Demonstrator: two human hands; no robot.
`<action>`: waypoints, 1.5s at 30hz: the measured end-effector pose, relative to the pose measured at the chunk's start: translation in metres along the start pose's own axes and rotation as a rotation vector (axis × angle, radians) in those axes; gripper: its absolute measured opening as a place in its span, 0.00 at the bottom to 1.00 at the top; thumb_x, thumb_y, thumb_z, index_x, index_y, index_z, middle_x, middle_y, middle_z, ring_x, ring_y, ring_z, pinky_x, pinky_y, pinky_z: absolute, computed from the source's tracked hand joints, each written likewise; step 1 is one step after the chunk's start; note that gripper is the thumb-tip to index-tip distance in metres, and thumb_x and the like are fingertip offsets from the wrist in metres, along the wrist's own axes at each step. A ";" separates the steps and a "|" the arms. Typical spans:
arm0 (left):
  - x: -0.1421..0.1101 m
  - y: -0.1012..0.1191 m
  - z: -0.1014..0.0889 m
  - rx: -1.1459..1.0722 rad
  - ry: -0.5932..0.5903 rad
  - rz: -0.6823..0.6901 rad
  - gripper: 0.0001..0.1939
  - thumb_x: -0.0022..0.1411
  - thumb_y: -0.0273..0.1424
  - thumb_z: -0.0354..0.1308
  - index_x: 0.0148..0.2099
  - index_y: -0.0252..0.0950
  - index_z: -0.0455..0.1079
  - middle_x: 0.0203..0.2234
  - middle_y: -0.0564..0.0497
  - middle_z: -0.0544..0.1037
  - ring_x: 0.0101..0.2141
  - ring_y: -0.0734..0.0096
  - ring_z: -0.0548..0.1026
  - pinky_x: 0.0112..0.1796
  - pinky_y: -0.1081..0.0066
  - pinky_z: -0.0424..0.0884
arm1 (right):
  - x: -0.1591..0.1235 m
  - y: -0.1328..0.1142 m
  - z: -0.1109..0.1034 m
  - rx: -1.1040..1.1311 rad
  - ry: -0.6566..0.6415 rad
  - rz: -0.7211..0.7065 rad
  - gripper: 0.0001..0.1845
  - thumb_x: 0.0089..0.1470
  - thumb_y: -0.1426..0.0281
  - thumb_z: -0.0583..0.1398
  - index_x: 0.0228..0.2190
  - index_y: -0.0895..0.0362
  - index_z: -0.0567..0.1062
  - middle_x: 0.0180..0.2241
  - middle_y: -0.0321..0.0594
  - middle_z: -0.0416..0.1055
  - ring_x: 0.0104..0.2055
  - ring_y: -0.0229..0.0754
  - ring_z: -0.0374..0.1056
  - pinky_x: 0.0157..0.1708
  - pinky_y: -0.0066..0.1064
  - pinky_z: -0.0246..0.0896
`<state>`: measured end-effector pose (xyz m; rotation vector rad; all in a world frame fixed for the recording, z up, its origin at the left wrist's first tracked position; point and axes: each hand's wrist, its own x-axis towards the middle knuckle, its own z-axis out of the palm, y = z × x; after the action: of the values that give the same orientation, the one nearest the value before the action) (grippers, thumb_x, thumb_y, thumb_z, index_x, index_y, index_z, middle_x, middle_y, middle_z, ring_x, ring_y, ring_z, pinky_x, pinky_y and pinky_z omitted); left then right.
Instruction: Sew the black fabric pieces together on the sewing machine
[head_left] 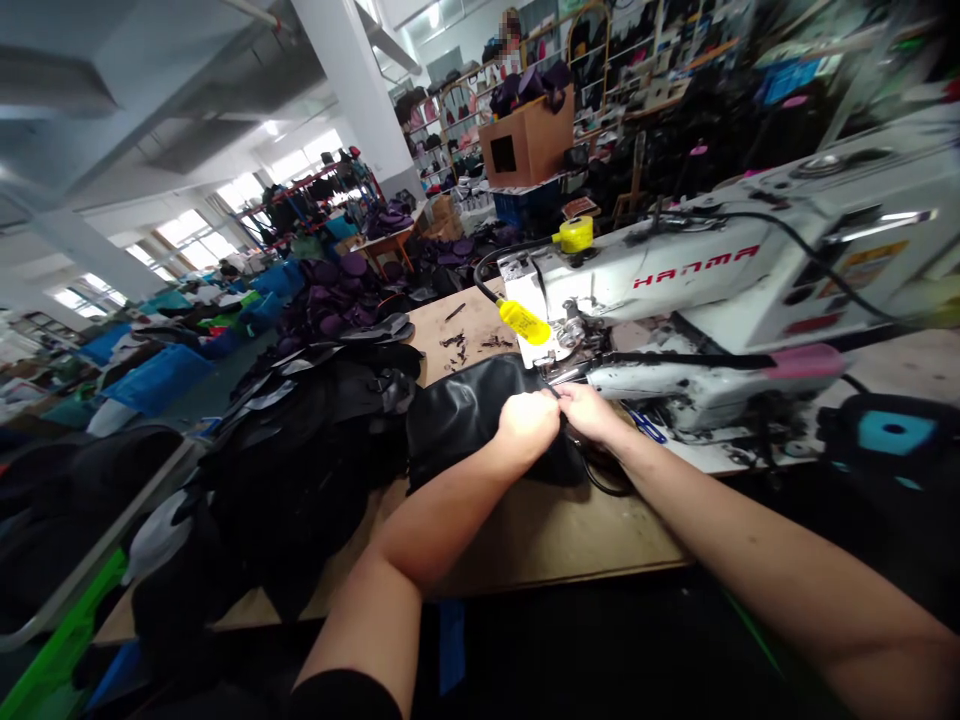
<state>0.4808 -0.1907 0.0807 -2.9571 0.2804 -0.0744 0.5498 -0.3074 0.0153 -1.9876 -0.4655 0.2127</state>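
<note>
A soft black leather bag body (465, 420) lies on the wooden worktable (547, 530), bunched up under my hands. My left hand (527, 422) pinches its upper edge. My right hand (589, 412) grips the same edge close to it, just in front of the presser foot of a white HANMA industrial sewing machine (697, 270). The needle area is partly hidden by the machine's arm and my fingers. A thin black cord (604, 482) loops out beside the bag, below my right hand.
A tall heap of black bag pieces (300, 480) fills the table to the left. Dark scraps (457, 345) lie behind the bag. Purple pieces (334, 300), blue bins (157, 378), a cardboard box (525, 140) and loaded shelves (457, 115) stand farther off.
</note>
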 end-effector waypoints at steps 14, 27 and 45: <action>-0.038 -0.027 0.058 -0.311 0.161 -0.195 0.10 0.72 0.34 0.53 0.44 0.37 0.74 0.39 0.49 0.75 0.41 0.67 0.74 0.44 0.71 0.71 | -0.009 -0.025 0.000 -0.085 -0.241 0.272 0.11 0.48 0.67 0.62 0.35 0.57 0.78 0.33 0.48 0.80 0.28 0.47 0.74 0.22 0.30 0.63; -0.006 -0.066 -0.006 0.115 0.036 0.520 0.13 0.73 0.30 0.46 0.48 0.34 0.71 0.34 0.44 0.77 0.34 0.64 0.78 0.34 0.68 0.72 | -0.049 -0.007 -0.010 -0.393 -0.109 0.120 0.18 0.46 0.77 0.56 0.37 0.55 0.81 0.36 0.46 0.80 0.40 0.50 0.75 0.36 0.31 0.62; 0.019 -0.020 -0.015 0.085 -0.095 0.219 0.10 0.65 0.27 0.56 0.39 0.29 0.79 0.32 0.40 0.81 0.35 0.57 0.81 0.39 0.64 0.76 | -0.023 -0.003 0.002 0.305 -0.223 0.244 0.17 0.51 0.78 0.53 0.40 0.57 0.76 0.33 0.43 0.80 0.31 0.45 0.77 0.30 0.31 0.73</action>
<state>0.5025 -0.1774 0.0995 -2.8160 0.5695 0.0800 0.5270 -0.3142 0.0159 -1.7230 -0.3077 0.6267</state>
